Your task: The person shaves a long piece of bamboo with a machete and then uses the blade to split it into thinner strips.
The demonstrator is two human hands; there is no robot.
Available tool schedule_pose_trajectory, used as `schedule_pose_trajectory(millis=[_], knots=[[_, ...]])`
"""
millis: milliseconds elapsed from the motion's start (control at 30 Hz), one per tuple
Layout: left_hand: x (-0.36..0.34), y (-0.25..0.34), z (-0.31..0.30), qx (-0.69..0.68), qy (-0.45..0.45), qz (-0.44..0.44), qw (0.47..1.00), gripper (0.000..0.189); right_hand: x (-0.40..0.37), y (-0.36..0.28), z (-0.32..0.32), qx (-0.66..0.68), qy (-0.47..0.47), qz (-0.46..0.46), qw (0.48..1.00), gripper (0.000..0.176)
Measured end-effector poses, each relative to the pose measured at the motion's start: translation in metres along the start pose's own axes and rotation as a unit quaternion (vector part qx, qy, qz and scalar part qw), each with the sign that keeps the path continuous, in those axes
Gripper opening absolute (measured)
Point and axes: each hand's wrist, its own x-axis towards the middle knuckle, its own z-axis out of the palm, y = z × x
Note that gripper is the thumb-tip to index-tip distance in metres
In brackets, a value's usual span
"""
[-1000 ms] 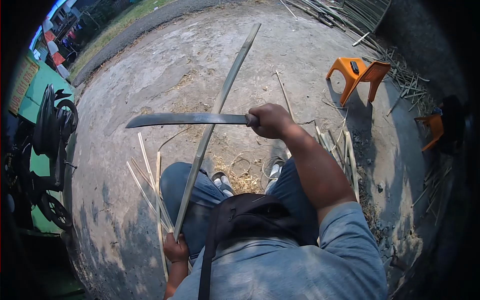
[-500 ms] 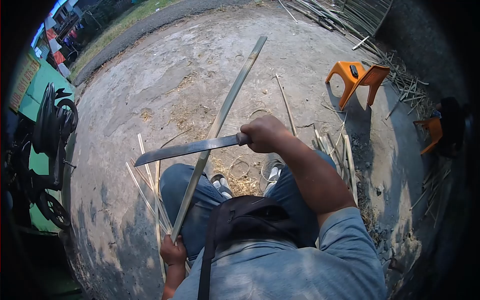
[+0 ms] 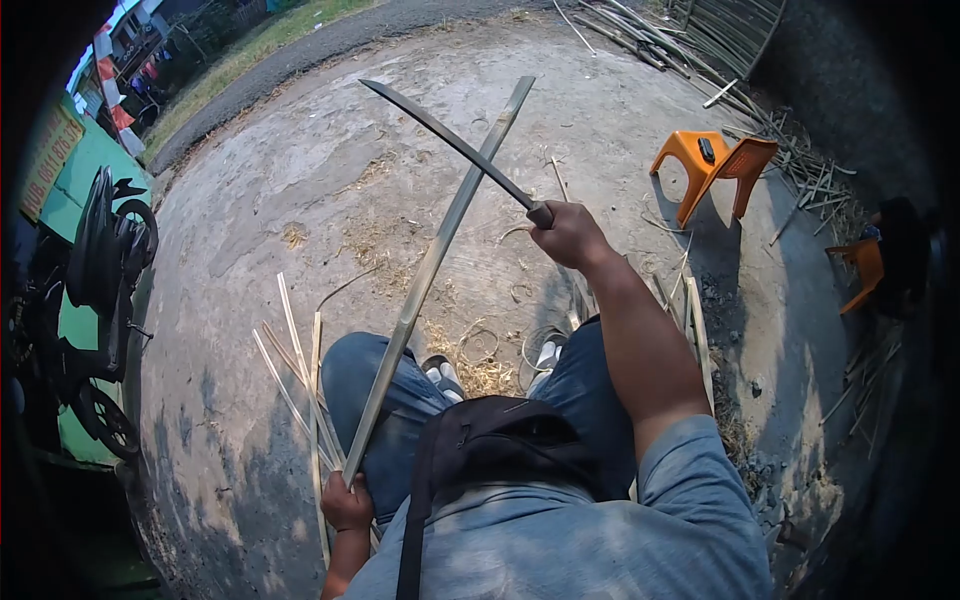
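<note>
My right hand is closed round the handle of a machete, its long blade pointing up and left. In this view the blade crosses the upper part of a long bamboo strip. The strip slants from beside my left thigh up and away in front of me. Low at my left side, my left hand grips the near end of the bamboo strip. Several thin pale slats lean on the ground beside my left leg. More cut strips stand by my right knee.
An orange plastic chair with a small dark object on its seat stands ahead right. Piles of bamboo lie at the far right. A motorcycle is parked at left. Shavings litter the concrete between my feet.
My right hand has shifted right and forward, and the machete blade has swung from nearly level across the strip's middle to pointing up and away. My left hand and the strip have hardly moved.
</note>
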Motion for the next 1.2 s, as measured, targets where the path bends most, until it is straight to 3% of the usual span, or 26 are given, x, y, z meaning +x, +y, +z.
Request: schedule_pose_trajectory(millis=[167,267,367,533,633,800,933,967,1100,1200], knots=[[0.002,0.007,-0.004,-0.016,0.005,0.001,1.000,0.059,-0.029,-0.038,0.031,-0.116,-0.168,-0.136,0.969,0.016],[0.003,0.010,-0.009,-0.011,0.006,0.000,1.000,0.058,-0.038,-0.063,0.030,-0.235,-0.190,-0.229,0.925,0.015],[0.002,0.008,-0.008,-0.001,0.007,-0.007,1.000,0.058,-0.027,-0.047,0.028,-0.209,-0.145,-0.235,0.938,0.014],[0.003,0.009,-0.002,-0.008,0.026,0.001,1.000,0.058,-0.006,-0.017,0.001,-0.052,-0.091,-0.039,0.994,0.022],[0.005,0.013,-0.007,-0.014,0.021,0.001,1.000,0.058,-0.007,-0.010,-0.001,-0.028,-0.077,-0.025,0.996,0.022],[0.003,0.014,-0.007,-0.018,0.022,0.000,1.000,0.056,-0.020,-0.025,0.020,-0.037,-0.121,-0.083,0.989,0.020],[0.003,0.014,-0.010,0.000,0.010,-0.004,1.000,0.056,-0.038,-0.055,0.040,-0.193,-0.175,-0.211,0.942,0.016],[0.003,0.014,-0.010,0.000,0.012,-0.002,1.000,0.056,-0.039,-0.049,0.052,-0.178,-0.127,-0.278,0.935,0.011],[0.003,0.008,-0.006,-0.010,0.019,0.003,1.000,0.056,-0.035,-0.055,0.034,-0.205,-0.131,-0.262,0.934,0.012],[0.003,0.010,-0.005,-0.018,0.021,0.003,1.000,0.056,-0.017,-0.029,0.023,-0.125,-0.091,-0.163,0.974,0.013]])
